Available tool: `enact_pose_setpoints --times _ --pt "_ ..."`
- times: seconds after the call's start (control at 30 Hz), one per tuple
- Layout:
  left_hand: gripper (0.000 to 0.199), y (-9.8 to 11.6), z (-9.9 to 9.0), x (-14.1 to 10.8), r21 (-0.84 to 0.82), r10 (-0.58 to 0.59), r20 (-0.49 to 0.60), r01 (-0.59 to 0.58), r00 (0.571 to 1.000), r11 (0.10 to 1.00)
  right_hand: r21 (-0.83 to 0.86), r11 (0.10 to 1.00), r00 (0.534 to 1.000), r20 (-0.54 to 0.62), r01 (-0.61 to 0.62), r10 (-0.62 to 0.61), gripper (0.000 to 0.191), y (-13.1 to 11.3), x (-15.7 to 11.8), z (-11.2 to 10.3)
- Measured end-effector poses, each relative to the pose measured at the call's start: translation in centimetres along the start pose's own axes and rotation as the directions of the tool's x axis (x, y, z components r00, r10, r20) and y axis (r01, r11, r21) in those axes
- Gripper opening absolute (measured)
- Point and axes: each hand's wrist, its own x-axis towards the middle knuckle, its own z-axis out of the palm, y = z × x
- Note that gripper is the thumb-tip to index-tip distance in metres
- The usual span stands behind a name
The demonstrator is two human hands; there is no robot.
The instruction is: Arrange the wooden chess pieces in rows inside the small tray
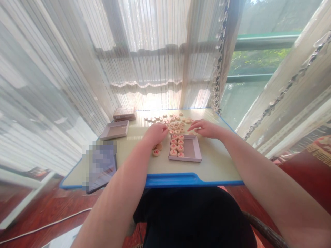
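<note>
Left hand reaches over the desk with its fingers curled together and turned down; the fingertips are hidden, so I cannot tell whether they grip anything. Right hand lies to the other side with its fingers apart, near the scattered discs; whether a fingertip touches 1 of them, I cannot tell.

Pale striped curtains hang across the far side, with a window uncovered at the right. In front of them stands the desk, cream-topped with a blue edge and a blue trough at its near side. On its left part lies a flat dark device, partly blurred out.

Between the forearms sits a shallow open box; its left part holds 8 discs with red characters in 2 columns of 4, and its right part is bare. A shallow tray lies at the far left, just in front of a flat package.

Loose wooden discs spread beyond the box, most near its far edge. Just beside the left forearm, a red-marked disc lies face up.
</note>
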Motion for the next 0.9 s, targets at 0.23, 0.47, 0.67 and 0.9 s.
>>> enact_pose_setpoints --times 0.23,0.47,0.67,0.9 --pt "0.029 -0.2 0.2 0.1 0.012 0.002 -0.005 -0.002 1.000 1.000 -0.083 0.989 0.992 0.011 -0.122 0.123 0.026 1.3 -0.2 -0.6" --pt "0.030 -0.5 0.3 0.2 -0.001 -0.004 0.004 0.004 1.000 1.000 -0.074 0.954 0.949 -0.155 -0.289 0.275 0.023 2.8 0.7 0.7" --pt "0.030 -0.5 0.2 0.0 -0.005 -0.009 -0.005 0.009 1.000 1.000 0.047 0.941 0.919 -0.204 -0.336 0.338 0.027 2.5 0.9 1.0" --pt "0.030 -0.5 0.2 0.0 -0.003 -0.011 0.004 0.011 1.000 1.000 0.081 0.932 0.914 -0.181 -0.353 0.363 0.028 2.2 1.1 1.3"
